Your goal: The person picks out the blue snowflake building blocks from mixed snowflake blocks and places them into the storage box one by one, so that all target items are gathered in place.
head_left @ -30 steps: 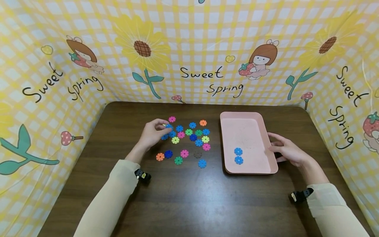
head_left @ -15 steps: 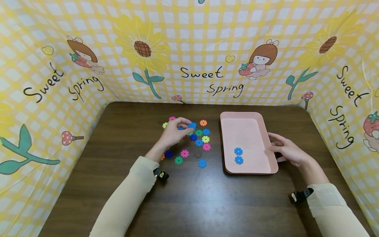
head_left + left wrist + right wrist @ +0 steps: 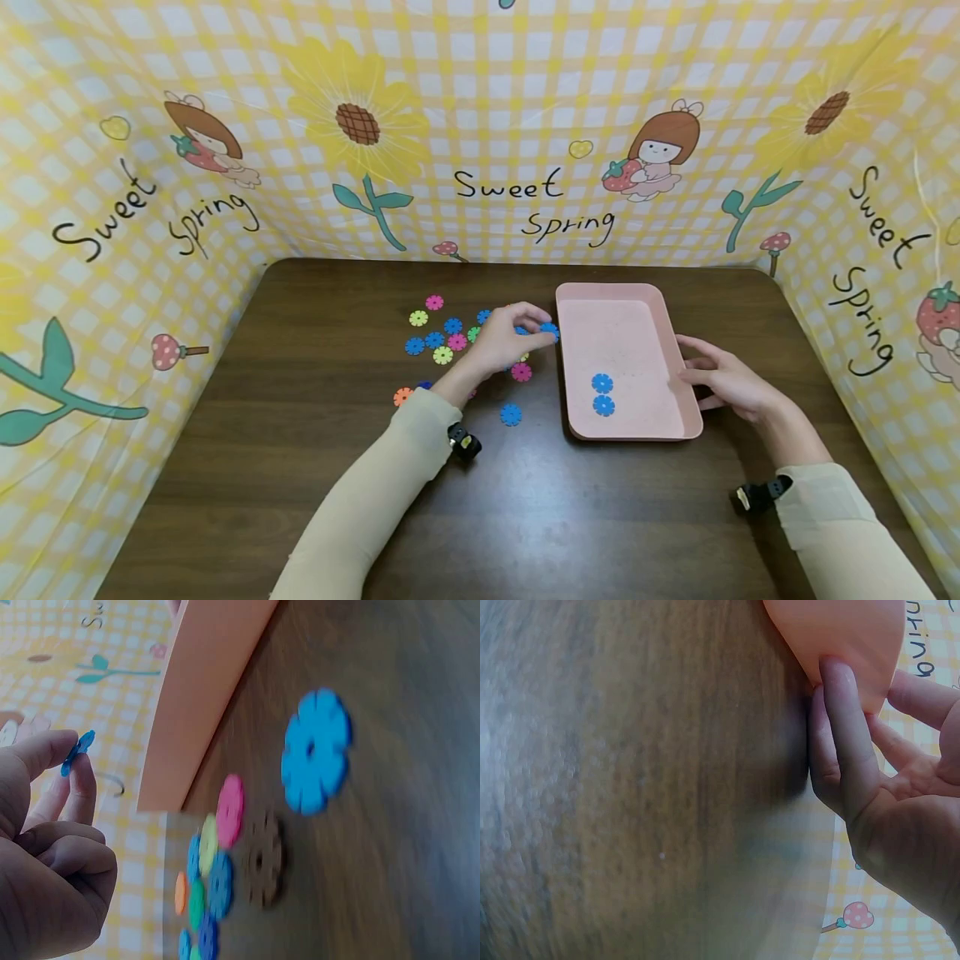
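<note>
My left hand (image 3: 504, 340) pinches a blue interlocking disc (image 3: 550, 332) between thumb and fingertips, close to the left edge of the pink tray (image 3: 618, 325). In the left wrist view the held disc (image 3: 77, 753) is tipped nearly edge-on. Inside the tray, toward its front left, lie a blue disc (image 3: 602, 383) and a second blue disc (image 3: 603, 406), one in front of the other. Along the tray's right side my right hand (image 3: 731, 385) rests with extended fingers. Its fingertips touch the outer wall in the right wrist view, with the tray wall (image 3: 847, 634) at the top.
Several notched discs in mixed colours lie left of the tray, partly hidden under my left arm. Among them are a pink disc (image 3: 434, 302), an orange disc (image 3: 402, 396), a brown disc (image 3: 266, 862) and a blue disc (image 3: 511, 414). Patterned cloth (image 3: 517, 108) surrounds the dark wooden table (image 3: 300, 333).
My left hand has carried the blue disc rightward across the scattered discs to the tray's edge. A yellow disc at the far left has come into view. The right hand and tray stay put.
</note>
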{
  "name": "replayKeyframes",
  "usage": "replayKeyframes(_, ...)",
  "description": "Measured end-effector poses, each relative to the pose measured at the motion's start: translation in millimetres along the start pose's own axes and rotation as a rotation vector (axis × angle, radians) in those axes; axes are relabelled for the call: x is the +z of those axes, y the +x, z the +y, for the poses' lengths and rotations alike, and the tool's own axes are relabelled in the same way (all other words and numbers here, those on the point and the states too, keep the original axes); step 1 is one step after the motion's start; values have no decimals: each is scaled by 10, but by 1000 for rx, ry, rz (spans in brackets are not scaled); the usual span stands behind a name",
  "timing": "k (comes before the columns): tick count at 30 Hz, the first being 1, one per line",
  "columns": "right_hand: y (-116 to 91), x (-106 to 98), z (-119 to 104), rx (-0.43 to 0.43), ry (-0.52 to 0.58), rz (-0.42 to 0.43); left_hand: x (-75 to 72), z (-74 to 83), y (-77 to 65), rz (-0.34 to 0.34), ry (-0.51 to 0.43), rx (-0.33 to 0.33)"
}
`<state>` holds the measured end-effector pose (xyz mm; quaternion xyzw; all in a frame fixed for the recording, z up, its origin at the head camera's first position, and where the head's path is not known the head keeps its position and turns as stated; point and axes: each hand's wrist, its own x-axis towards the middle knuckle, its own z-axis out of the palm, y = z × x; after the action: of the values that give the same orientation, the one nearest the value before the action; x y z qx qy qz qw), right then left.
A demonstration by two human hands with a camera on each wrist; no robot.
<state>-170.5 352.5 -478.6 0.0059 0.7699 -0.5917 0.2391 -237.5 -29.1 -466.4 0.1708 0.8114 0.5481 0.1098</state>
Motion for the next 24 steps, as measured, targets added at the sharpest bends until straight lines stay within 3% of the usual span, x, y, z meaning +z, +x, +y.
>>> replayKeyframes(9, 3, -13, 1, 7, 4, 9, 378, 25, 158, -81, -40, -6)
replayKeyframes(18, 17, -11, -3, 13, 5, 14, 591, 37, 243, -92, 25, -61)
replayKeyframes(24, 2, 0, -2, 8, 8, 9, 692, 47, 281, -101, 126, -64)
